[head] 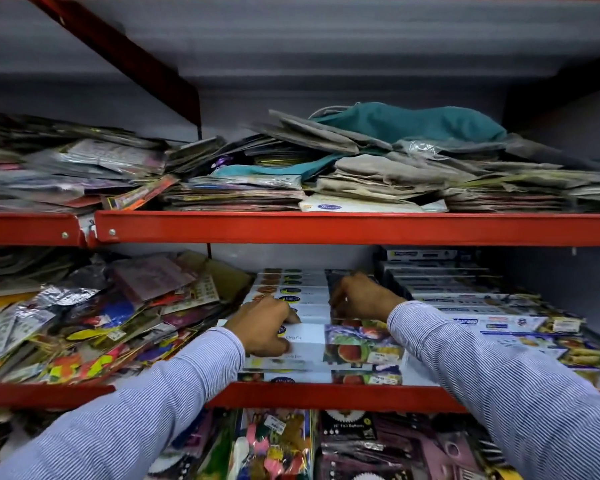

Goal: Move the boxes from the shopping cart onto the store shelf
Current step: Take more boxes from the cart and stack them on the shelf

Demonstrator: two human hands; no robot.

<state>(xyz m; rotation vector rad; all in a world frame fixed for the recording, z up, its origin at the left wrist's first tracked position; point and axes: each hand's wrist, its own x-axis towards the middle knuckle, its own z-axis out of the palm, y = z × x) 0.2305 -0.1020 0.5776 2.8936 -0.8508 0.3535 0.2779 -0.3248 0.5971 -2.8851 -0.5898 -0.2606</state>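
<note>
Boxes point(293, 306) are lying in a stack on the middle shelf point(326, 394), at least seven that I can count in this pile, long and flat. Their long axis is running left to right, with the fruit pictures at the right end. My two hands are working there. My left hand point(265, 325) is lying with curled fingers on the near box point(303, 336), pressing on it, not closing around it. My right hand point(357, 296) is reaching farther back, fingers bent over a dark packet; I cannot tell if it is gripping. A second stack of blue boxes point(465, 299) is standing just right. Loose colourful packets point(84, 323) are crowding the left side. Above, folded bags point(378, 161) are filling the upper shelf.
</note>
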